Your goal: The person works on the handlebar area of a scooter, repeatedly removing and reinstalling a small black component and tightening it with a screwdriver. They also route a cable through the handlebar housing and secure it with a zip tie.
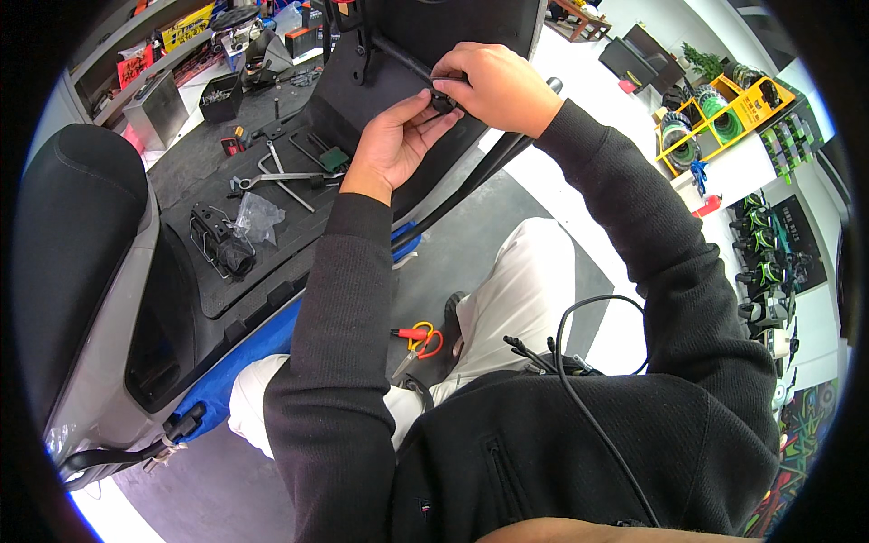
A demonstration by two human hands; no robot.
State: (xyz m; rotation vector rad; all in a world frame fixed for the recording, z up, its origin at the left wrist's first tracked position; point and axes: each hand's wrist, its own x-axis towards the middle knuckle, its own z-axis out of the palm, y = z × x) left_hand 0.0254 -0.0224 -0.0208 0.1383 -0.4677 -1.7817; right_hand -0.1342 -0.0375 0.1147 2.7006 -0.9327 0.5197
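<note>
Currently: sm. blk fitting (443, 102), by scooter's dk front panel (462, 25); pinched betw. L hand (396, 138) & R hand (503, 85). Prob. light, stiff hard plastic, poss. slippery; best gripped at sides, w/ fingertips.

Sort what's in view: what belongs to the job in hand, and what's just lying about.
Part of the job:
small black part, between left hand and right hand
dark scooter panel behind them
silver wrench on the footboard, probably

Apparently just lying about:
red-and-yellow-handled scissors on the floor
silver metal box
</note>
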